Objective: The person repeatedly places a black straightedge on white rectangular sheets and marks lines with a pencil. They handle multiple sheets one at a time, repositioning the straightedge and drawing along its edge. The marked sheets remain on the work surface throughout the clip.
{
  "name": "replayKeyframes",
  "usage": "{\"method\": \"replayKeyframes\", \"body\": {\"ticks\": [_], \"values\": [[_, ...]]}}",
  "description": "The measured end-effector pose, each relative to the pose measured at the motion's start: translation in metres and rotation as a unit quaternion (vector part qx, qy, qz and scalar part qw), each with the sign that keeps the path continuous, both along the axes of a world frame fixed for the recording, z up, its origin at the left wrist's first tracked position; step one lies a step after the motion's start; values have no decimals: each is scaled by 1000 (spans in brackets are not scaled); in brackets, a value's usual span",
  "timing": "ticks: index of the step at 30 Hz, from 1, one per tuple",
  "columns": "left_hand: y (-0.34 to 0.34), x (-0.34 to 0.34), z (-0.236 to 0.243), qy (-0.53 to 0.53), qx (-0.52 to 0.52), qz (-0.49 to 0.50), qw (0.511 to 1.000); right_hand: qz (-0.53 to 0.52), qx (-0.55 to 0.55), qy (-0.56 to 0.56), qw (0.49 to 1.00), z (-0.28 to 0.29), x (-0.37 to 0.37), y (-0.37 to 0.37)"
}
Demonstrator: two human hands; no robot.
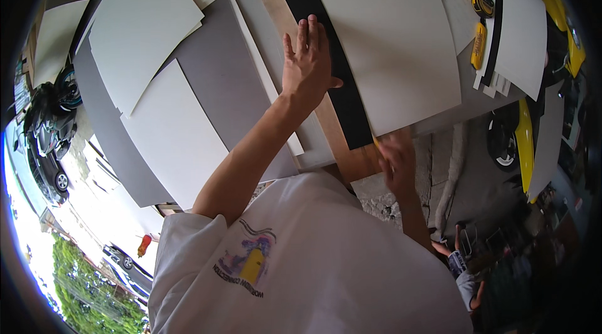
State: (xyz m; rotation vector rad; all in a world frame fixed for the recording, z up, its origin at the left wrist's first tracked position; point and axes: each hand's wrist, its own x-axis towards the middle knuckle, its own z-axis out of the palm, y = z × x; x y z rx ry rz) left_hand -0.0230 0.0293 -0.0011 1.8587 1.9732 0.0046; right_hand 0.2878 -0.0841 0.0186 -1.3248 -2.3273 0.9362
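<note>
A long black strip [351, 105] lies along the left edge of a large white sheet [395, 39]. My left hand [307, 61] presses on the strip with its fingers stretched forward and its thumb out to the side, holding nothing. At the strip's near end, by the sheet's near corner, my right hand [396, 158] is closed on a thin yellow tool [376, 141]. Only a small bit of that tool shows and motion blurs the fingers, so its exact kind is unclear. Under the strip, part of a brown wooden board [359, 161] shows.
White sheets [144, 27] lie on the grey surface [216, 71] at the left. On the right are a yellow-black tape measure [481, 5], a yellow utility knife [478, 46] and another white sheet [522, 27] with a black strip. A person [467, 277] is at the lower right.
</note>
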Motion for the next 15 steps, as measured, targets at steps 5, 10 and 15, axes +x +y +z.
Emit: {"method": "replayKeyframes", "body": {"ticks": [5,10,15], "values": [[1,-3,7,3,-1,-4,1000,-91,-3,-101,991,22,18,-56],[-22,-23,-9,-83,119,28,989,-207,-33,-116,971,-5,-90,-12],[-70,-60,-11,-78,189,102,974,-219,-146,-182,948,11,-108,-6]]}}
